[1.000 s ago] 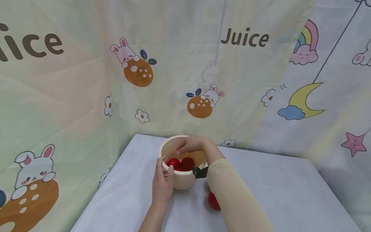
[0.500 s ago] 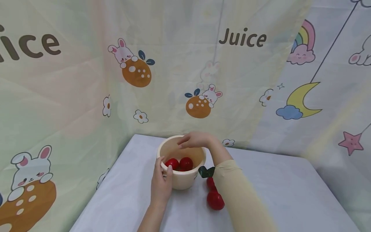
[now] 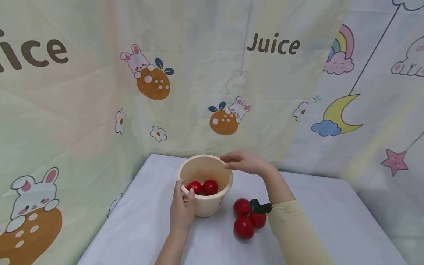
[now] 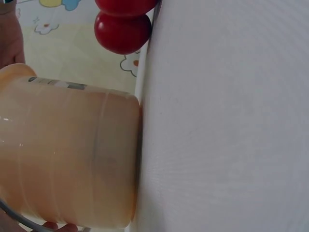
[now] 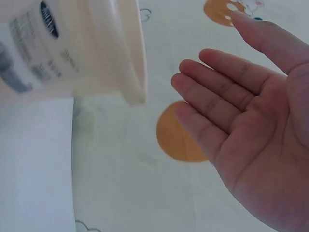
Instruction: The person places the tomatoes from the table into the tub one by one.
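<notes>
A cream plastic bucket (image 3: 207, 206) stands upright on the white table, with two round red fruits (image 3: 210, 187) inside it. My left hand (image 3: 180, 215) grips the bucket's left side, thumb near the rim; in the left wrist view its fingertips (image 4: 67, 227) curl round the far side by a grey handle (image 4: 21, 220). Fingers straight and palm showing, my right hand (image 5: 260, 121) holds nothing. It hovers by the bucket's right rim in the head view. Three more shiny red fruits (image 3: 244, 227) lie bunched on the table to the right of the bucket.
A white cloth covers the table (image 3: 331, 221). Behind it and to both sides hangs a pale curtain (image 3: 185, 110) printed with rabbits, oranges and flowers. A dark green piece (image 3: 260, 207) sits at my right sleeve cuff, overlapping the loose fruits in the head view.
My right hand has moved from inside the bucket's mouth out to its right rim. The loose red fruits have come into view from behind the sleeve. My left hand keeps its hold.
</notes>
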A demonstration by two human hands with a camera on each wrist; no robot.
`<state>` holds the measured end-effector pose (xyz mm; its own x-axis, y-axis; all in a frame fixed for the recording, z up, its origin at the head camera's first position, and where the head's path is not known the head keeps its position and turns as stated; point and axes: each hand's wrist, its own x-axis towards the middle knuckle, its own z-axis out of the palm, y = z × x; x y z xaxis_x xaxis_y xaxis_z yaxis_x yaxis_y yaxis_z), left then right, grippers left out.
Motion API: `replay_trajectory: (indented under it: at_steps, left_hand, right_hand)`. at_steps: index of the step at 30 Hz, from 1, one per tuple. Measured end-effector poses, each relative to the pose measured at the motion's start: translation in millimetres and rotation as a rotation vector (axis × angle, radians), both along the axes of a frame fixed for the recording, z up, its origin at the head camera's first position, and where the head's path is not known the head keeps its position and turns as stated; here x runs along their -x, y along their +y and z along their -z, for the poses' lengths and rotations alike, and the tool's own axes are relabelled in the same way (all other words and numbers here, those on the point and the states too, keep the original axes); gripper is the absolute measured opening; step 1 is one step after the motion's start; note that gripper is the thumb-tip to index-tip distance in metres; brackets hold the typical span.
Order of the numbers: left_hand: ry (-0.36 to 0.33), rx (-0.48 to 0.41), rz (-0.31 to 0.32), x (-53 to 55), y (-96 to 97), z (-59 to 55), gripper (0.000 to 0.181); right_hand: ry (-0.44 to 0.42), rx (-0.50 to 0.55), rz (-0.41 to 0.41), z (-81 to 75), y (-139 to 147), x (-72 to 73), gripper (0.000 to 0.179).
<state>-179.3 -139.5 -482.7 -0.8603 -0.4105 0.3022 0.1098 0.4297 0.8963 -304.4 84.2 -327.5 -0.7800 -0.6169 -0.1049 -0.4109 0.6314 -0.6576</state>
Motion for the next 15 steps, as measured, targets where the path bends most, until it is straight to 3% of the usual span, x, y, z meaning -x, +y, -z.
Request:
replay_trajectory:
  at_steps: [7, 15]
  left_hand:
    - [-0.007, -0.005, -0.001, -0.3, 0.8, 0.0, 0.056]
    - [-0.021, -0.015, 0.002, -0.6, 1.0, -1.7, 0.056]
  right_hand:
    - [-0.03, 0.102, 0.063, 12.3, 47.7, -18.8, 0.057]
    - [-0.027, 0.133, 0.16, 39.8, 93.8, -46.5, 0.06]
